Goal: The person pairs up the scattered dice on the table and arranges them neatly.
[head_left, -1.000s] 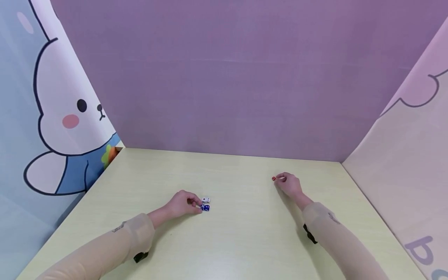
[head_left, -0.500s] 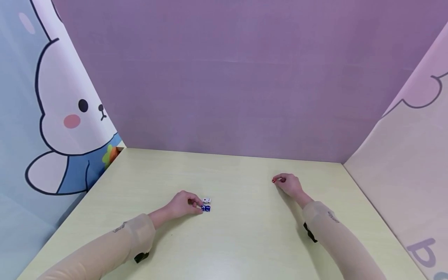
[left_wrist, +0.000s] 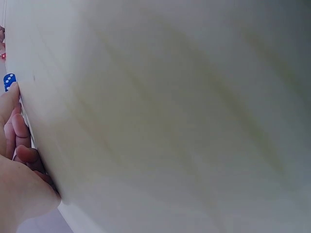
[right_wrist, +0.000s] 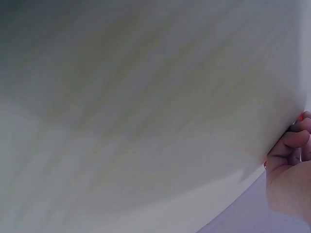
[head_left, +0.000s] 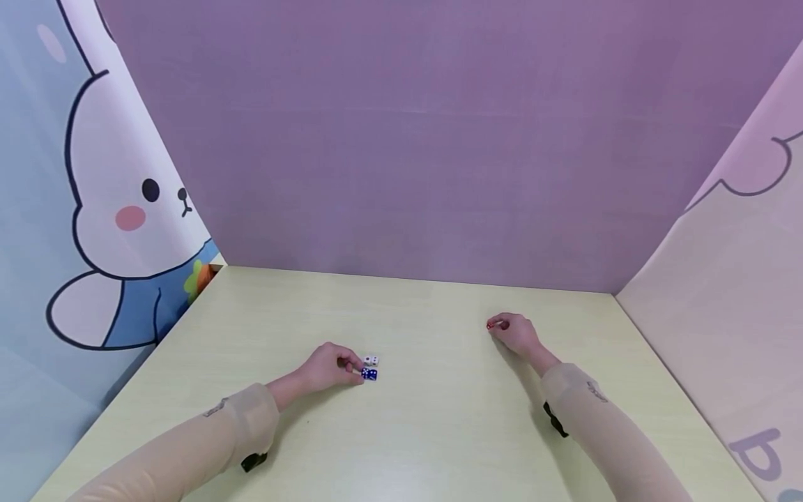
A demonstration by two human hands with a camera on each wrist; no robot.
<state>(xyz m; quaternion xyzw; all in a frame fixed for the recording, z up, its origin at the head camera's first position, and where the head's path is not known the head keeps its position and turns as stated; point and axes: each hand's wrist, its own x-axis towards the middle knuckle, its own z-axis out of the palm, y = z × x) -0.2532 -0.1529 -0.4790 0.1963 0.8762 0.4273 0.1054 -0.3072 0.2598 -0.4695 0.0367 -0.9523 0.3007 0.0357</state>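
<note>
- Left hand (head_left: pixel 329 365): pinching one blue die (head_left: pixel 365 374); blue pair's (head_left: pixel 370 374) long axis runs left-right (white dice (head_left: pixel 371 360) parallel, behind).
- Right hand (head_left: pixel 517 333): pinching red die (head_left: pixel 489 325).

Table (head_left: pixel 433 411): pale yellow, faint grain, soft sheen on near part. Far: plain purple panel (head_left: pixel 401 139) meeting table's far edge. Left: pale blue sheet (head_left: pixel 31 390), printed white cartoon rabbit (head_left: pixel 103 167). Right: cream-and-pink sheet (head_left: pixel 740 293), dark cloud outline (head_left: pixel 746 194), purple letter (head_left: pixel 755 438) nearer.
</note>
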